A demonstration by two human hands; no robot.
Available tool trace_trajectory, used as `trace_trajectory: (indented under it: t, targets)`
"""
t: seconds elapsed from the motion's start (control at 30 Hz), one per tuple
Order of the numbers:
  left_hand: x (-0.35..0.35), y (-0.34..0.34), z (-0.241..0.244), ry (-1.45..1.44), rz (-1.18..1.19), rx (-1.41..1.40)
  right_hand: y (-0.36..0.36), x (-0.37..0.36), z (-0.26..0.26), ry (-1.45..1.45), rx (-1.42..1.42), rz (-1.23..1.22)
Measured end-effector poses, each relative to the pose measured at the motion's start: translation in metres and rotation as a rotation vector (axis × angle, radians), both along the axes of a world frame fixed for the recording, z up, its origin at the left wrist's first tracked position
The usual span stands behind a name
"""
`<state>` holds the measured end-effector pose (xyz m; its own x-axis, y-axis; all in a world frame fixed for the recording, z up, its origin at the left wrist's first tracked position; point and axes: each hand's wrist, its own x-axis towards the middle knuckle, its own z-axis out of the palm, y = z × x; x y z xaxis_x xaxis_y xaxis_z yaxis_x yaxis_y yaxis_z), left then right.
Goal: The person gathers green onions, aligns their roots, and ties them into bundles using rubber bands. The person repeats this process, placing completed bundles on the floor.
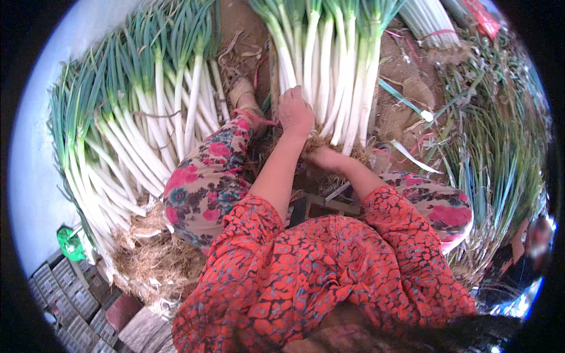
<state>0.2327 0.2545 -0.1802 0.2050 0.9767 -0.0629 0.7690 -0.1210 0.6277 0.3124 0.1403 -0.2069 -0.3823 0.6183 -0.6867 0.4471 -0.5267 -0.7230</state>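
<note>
A spread of large green onions lies before me, white stalks towards me and green leaves away. My left hand has its fingers curled over the lower white stalks on the left side of this spread. Close by, my right hand is down at the root ends. Roots and stalks hide its fingertips, so its grip does not show. A pink tie strip runs from beside my foot towards the stalks, near my left wrist.
More green onions lie in a thick row along the left wall. A tied bundle rests at upper right, above heaped thin leaves. Loose trimmings litter the ground. Stacked boxes stand lower left; another person is at the right edge.
</note>
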Motion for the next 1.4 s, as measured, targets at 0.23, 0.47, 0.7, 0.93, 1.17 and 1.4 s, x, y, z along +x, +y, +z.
trace_trajectory:
  t: [0.23,0.47,0.7,0.93,1.17,1.4]
  targets:
    - [0.038,-0.005,-0.010,-0.136,0.150,-0.278,-0.051,0.019,0.024,-0.487,0.021,0.276]
    - [0.030,-0.007,0.004,0.035,0.062,-0.370,-0.035,0.030,0.012,-0.605,0.076,-0.164]
    - [0.027,-0.006,0.006,0.188,-0.069,-0.437,-0.022,0.039,-0.015,-0.498,0.037,-0.095]
    - [0.030,-0.025,0.005,0.215,-0.124,-0.373,-0.026,0.042,-0.045,-0.471,0.133,-0.043]
    - [0.019,-0.030,0.011,0.157,-0.144,-0.457,-0.025,0.030,-0.002,-0.637,0.089,0.049]
    - [0.021,-0.037,0.004,0.193,-0.164,-0.417,-0.039,0.002,-0.002,-0.429,0.184,0.662]
